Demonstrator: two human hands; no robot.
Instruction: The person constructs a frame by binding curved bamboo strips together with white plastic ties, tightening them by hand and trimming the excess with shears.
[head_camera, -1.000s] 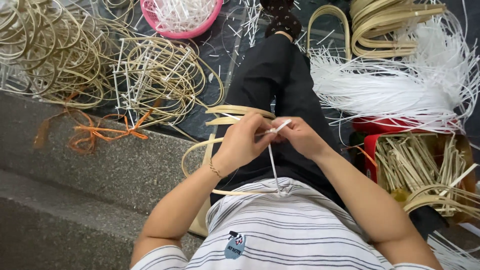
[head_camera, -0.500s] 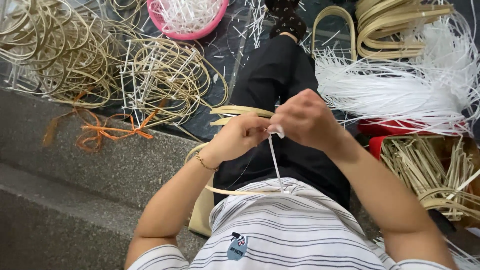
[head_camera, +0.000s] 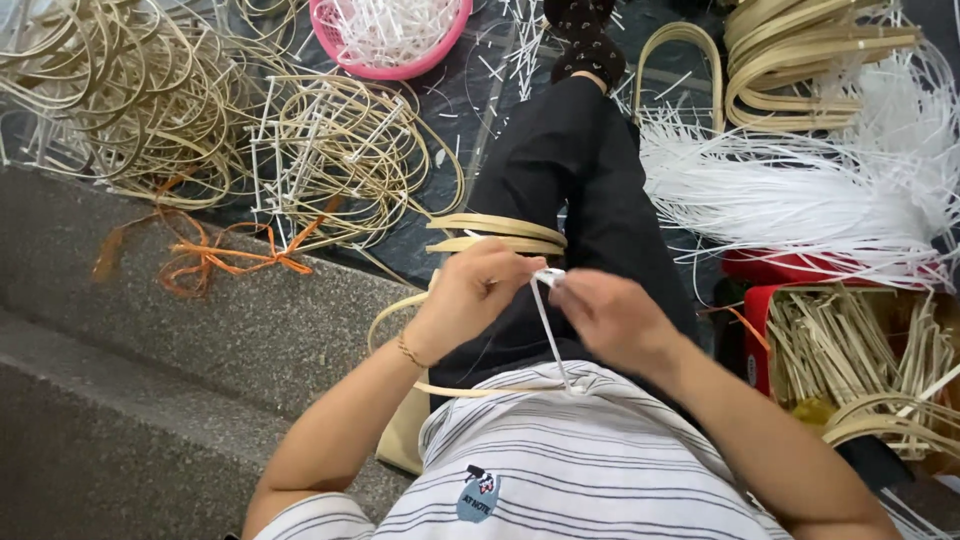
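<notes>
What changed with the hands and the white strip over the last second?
The right hand, which half a second ago was raised over the left hand, has dropped back beside it. Both still pinch the white strip where they meet, its tail hanging toward the striped shirt. The tan loops on the lap, the pink basket and the white strip bundle stayed put.

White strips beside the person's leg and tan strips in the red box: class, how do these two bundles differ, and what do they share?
The white strips are white, thin and long; the tan strips are straw-coloured, broader and shorter. The white strips lie fanned out loose on the floor; the tan strips sit packed in a red box. Both are flat, narrow strips in bundles on the person's right side.
</notes>
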